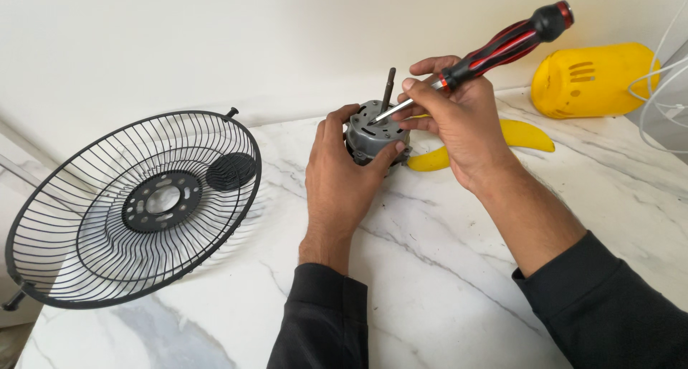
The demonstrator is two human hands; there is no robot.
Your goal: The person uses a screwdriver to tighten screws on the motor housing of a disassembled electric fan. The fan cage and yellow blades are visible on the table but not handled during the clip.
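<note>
Head view: left hand (337, 175) has its fingers clasped round the grey fan motor (374, 134), far centre on the marble worktop (444, 283). Right hand (459, 125) grips the red-black screwdriver (494, 50), tip on the motor face, probably in a screw. Risk: the slanted tip slips out and jabs the left thumb.

Motor (374, 134) sat in your left hand (342, 175); screwdriver (487, 50) above it in your right hand (459, 125). Fan guard (136, 208) lay left of grip; housing (591, 79) right, behind.
</note>
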